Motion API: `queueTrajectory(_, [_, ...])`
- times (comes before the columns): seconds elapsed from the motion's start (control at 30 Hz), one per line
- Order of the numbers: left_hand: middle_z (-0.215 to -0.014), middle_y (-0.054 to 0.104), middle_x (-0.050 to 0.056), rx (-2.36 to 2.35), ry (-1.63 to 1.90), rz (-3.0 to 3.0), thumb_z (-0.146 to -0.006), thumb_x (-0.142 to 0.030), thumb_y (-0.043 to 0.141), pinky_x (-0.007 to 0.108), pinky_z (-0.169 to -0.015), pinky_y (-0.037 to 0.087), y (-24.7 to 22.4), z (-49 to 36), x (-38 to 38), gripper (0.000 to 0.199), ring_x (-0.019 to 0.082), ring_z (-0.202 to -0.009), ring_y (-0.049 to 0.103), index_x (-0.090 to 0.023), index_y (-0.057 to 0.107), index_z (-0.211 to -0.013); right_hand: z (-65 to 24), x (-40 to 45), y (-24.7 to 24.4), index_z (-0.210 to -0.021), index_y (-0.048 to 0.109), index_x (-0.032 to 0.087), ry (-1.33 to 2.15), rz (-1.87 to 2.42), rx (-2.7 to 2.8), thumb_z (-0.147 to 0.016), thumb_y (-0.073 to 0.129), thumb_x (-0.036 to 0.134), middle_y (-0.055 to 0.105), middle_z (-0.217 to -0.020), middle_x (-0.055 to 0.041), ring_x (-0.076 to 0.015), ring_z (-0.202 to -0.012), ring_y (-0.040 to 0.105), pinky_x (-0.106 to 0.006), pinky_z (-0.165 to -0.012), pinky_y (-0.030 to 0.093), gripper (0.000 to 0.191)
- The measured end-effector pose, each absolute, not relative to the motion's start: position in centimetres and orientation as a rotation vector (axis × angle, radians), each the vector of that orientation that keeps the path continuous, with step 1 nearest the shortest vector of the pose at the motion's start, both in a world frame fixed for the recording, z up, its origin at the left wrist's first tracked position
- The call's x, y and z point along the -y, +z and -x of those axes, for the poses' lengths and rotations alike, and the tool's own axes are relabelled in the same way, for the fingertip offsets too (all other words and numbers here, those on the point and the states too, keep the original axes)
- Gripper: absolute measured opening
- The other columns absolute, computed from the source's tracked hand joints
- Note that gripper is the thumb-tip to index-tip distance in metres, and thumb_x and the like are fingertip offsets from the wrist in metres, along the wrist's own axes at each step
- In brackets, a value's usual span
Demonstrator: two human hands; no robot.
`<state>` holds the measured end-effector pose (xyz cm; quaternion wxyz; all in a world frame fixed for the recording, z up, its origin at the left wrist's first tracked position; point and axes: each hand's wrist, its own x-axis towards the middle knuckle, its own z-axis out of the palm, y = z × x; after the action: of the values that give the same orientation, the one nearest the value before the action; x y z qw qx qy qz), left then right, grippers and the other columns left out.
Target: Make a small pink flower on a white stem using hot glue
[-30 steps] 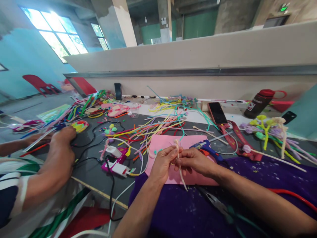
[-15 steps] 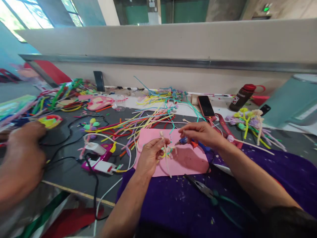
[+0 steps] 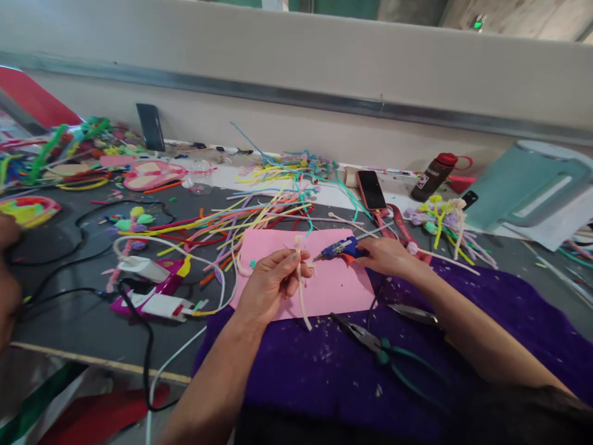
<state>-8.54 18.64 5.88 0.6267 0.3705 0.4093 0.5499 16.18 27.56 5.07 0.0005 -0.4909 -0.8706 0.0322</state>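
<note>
My left hand pinches a cream pipe-cleaner piece whose stem hangs down over the pink mat. My right hand is closed round a blue glue gun; its metal tip points left at the cream piece, close to my left fingertips. Whether the tip touches the piece I cannot tell. Below the mat, pliers with green handles lie on the purple cloth. A second metal tool lies partly under my right forearm.
Colourful pipe cleaners spread behind the mat. Left are a power strip with cables and another person's hand. Right are a phone, a bottle, a flower bunch and a teal kettle.
My right hand has taken hold of the glue gun and raised it towards the cream piece. The view has shifted right and down. The other person's hand sits further out at the left edge.
</note>
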Motion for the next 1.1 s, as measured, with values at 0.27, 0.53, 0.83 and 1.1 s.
queueTrajectory(0.27, [-0.058, 0.066, 0.002, -0.995, 1.298, -0.870, -0.069, -0.027, 0.068, 0.013, -0.032, 0.028, 5.5, 8.4, -19.3, 0.016, 0.004, -0.036, 0.044, -0.014, 0.069, -0.078, -17.6, -27.7, 5.3, -0.097, 0.062, 0.019, 0.183, 1.581, 2.733, -0.080, 0.054, 0.046, 0.065, -0.096, -0.0082, -0.0221, -0.085, 0.058, -0.028, -0.059, 0.035, 0.033])
queueTrajectory(0.53, [-0.055, 0.065, 0.003, -1.093, 1.314, -0.797, -0.062, -0.024, 0.071, 0.012, -0.031, 0.031, 6.1, 8.1, -19.4, 0.016, 0.005, -0.039, 0.046, -0.012, 0.069, -0.073, -23.9, -19.9, 7.2, -0.098, 0.060, 0.019, 0.338, 1.356, 2.917, -0.085, 0.051, 0.039, 0.062, -0.089, -0.0043, -0.0159, -0.076, 0.056, -0.026, -0.063, 0.037, 0.026])
queueTrajectory(0.83, [-0.053, 0.064, -0.001, -1.289, 1.295, -0.732, -0.060, -0.023, 0.071, 0.010, -0.035, 0.038, 6.1, 7.4, -19.8, 0.011, 0.007, -0.045, 0.052, -0.017, 0.069, -0.070, -26.2, -17.0, 3.1, -0.098, 0.056, 0.015, 0.016, 1.416, 2.796, -0.088, 0.044, 0.026, 0.055, -0.094, -0.0084, -0.0175, -0.083, 0.051, -0.029, -0.072, 0.040, 0.019])
queueTrajectory(1.1, [-0.057, 0.066, -0.005, -1.337, 1.200, -0.744, -0.066, -0.026, 0.069, 0.012, -0.035, 0.038, 5.6, 8.1, -20.4, 0.009, 0.005, -0.042, 0.045, -0.022, 0.068, -0.074, -26.7, -19.3, 1.8, -0.100, 0.053, 0.012, -0.236, 1.278, 2.774, -0.087, 0.037, 0.020, 0.055, -0.094, -0.0093, -0.0145, -0.071, 0.051, -0.026, -0.057, 0.036, 0.022])
